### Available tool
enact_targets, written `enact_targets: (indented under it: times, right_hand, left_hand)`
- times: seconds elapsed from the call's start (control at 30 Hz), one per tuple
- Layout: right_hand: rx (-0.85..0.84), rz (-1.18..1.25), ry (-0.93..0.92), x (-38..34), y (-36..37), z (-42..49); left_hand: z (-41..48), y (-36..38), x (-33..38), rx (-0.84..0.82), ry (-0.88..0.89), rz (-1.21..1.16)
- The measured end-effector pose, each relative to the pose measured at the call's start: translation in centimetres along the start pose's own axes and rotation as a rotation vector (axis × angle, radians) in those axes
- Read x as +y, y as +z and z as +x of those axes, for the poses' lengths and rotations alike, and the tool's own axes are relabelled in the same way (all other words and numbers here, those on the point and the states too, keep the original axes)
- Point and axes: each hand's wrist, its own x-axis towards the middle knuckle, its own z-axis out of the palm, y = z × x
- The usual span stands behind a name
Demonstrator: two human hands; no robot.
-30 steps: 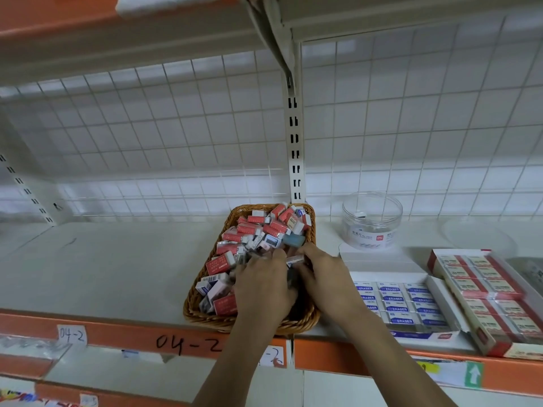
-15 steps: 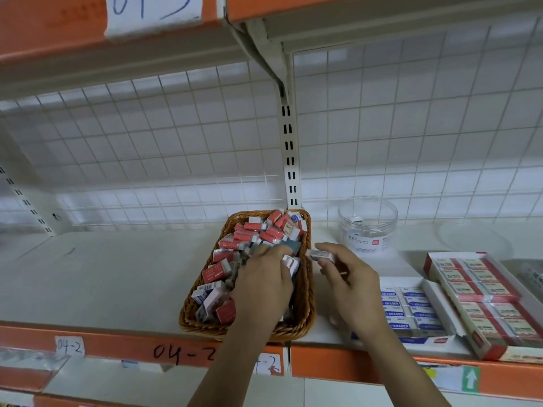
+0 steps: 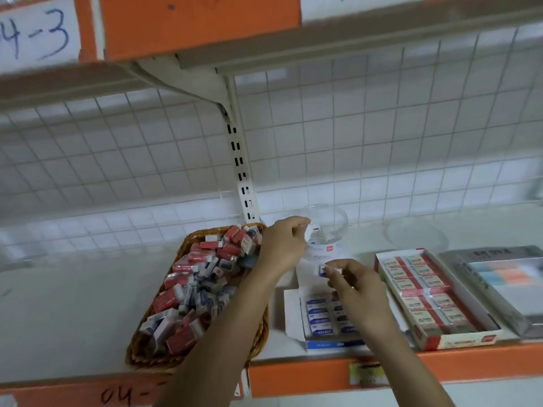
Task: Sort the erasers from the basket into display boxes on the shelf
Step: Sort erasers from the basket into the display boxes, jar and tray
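A wicker basket (image 3: 141, 348) on the shelf holds several red and blue-white erasers (image 3: 188, 289). My left hand (image 3: 282, 245) is raised beside the basket's far right corner and pinches a small white eraser (image 3: 308, 231) near the clear round tub (image 3: 329, 227). My right hand (image 3: 355, 286) hovers over the blue eraser display box (image 3: 293, 315) and pinches a blue-white eraser (image 3: 324, 270) at its fingertips. Right of it stands the red eraser display box (image 3: 458, 339), filled with rows.
A grey box (image 3: 529, 321) with pastel items stands at the far right. A clear lid (image 3: 417, 236) lies behind the red box. The upper shelf with its bracket (image 3: 226, 104) hangs overhead. The orange shelf edge (image 3: 323, 374) runs along the front.
Both hands left the basket and moved right, each carrying an eraser. The left hand rose toward the clear tub; the right hand came over the blue box. The camera tilted up.
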Motion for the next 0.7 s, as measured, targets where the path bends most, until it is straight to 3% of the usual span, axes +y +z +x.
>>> enact_targets:
  times: [0.2,0.53,0.6,0.7]
  right_hand:
    - [-0.024,-0.067,0.038,0.5,-2.7,0.1]
    - [-0.081,-0.115,0.051,1.2,-5.1,0.7]
    - [-0.087,-0.108,0.048,1.2,-5.2,0.9]
    - [-0.073,-0.076,0.061,1.1,-5.3,1.1]
  left_hand:
    - [3.5,2.4,0.9,0.012,-0.104,-0.137]
    - [3.1,3.6,1.3,0.071,-0.112,-0.048]
    - [1.8,3.5,1.7,-0.042,-0.036,-0.018]
    - [-0.9,3.1,2.7,-0.337,0.064,0.046]
